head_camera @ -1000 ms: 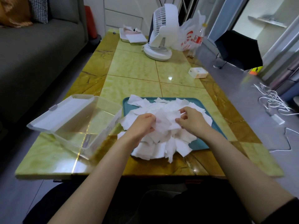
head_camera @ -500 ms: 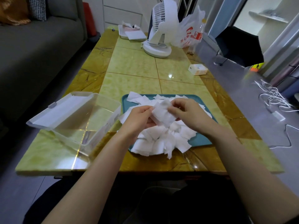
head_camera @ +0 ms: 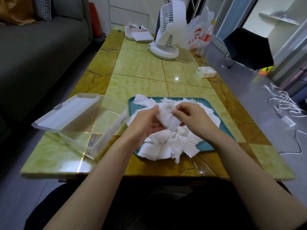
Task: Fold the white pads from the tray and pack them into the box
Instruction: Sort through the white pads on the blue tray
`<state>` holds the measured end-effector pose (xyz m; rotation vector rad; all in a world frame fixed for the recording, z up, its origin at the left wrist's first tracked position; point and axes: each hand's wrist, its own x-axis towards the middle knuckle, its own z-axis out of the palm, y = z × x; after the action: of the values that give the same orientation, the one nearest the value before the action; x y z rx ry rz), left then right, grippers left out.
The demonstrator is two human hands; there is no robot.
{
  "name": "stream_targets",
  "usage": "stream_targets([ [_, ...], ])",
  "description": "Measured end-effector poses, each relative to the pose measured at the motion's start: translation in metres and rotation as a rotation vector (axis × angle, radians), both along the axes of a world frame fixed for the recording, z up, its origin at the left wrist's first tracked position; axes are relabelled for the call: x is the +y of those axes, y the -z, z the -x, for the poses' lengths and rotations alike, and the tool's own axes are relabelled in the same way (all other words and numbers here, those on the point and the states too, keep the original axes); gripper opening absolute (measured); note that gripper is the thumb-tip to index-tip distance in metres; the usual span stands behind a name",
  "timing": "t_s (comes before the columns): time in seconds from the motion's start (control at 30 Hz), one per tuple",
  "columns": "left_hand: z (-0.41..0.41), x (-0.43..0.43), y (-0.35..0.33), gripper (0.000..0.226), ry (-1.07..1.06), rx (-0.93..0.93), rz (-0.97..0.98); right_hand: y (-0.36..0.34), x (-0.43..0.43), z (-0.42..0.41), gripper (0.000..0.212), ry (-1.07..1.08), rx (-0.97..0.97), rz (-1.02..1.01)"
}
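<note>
A heap of white pads (head_camera: 167, 143) lies on a teal tray (head_camera: 206, 145) near the table's front edge. Above the heap both hands hold one white pad (head_camera: 168, 117), which looks folded over. My left hand (head_camera: 144, 123) cups it from below with the thumb at its upper left corner. My right hand (head_camera: 192, 120) pinches its right side. A clear plastic box (head_camera: 93, 125) with its hinged lid laid open stands left of the tray; I see no pads inside it.
On the yellow-green tiled table (head_camera: 142, 70) stand a white desk fan (head_camera: 167, 30), a small white packet (head_camera: 206, 72), a plastic bag (head_camera: 197, 35) and a white tray of papers (head_camera: 137, 34). A grey sofa (head_camera: 33, 52) runs along the left; cables (head_camera: 282, 102) lie on the floor at right.
A pad has been lifted out of the heap and doubled over between both hands, which have risen slightly above the tray. The box and tray have not moved.
</note>
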<state>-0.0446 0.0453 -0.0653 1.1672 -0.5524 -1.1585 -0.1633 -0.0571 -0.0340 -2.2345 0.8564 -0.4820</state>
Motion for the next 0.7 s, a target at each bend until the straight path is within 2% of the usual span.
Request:
stream_targets([
  [0.1,0.0,0.002,0.001,0.041,0.049,-0.09,0.011,0.002,0.003,0.0,0.016,0.037,-0.006,-0.012],
  [0.23,0.003,0.006,0.002,0.02,-0.025,-0.344,-0.008,0.007,0.01,-0.002,0.012,0.074,-0.035,0.019],
  [0.33,0.001,0.008,0.002,0.018,-0.035,-0.381,-0.027,0.012,0.012,-0.003,0.031,0.071,-0.03,0.022],
  [0.43,-0.006,0.01,0.003,0.019,-0.05,-0.419,-0.06,0.01,0.017,-0.005,0.01,0.016,-0.081,-0.012],
  [0.5,-0.013,0.013,0.004,0.018,-0.106,-0.463,-0.074,0.009,0.017,-0.007,0.008,0.01,-0.153,-0.029],
  [0.6,-0.028,0.02,0.004,0.019,-0.27,-0.506,-0.104,0.01,0.011,-0.013,0.007,0.055,-0.153,0.125],
  [0.63,-0.033,0.023,0.003,0.021,-0.315,-0.5,-0.099,0.012,0.007,-0.015,0.008,0.066,-0.113,0.22],
  [0.7,-0.042,0.029,0.001,0.02,-0.371,-0.5,-0.078,0.016,-0.003,-0.019,0.022,0.025,0.027,0.35],
])
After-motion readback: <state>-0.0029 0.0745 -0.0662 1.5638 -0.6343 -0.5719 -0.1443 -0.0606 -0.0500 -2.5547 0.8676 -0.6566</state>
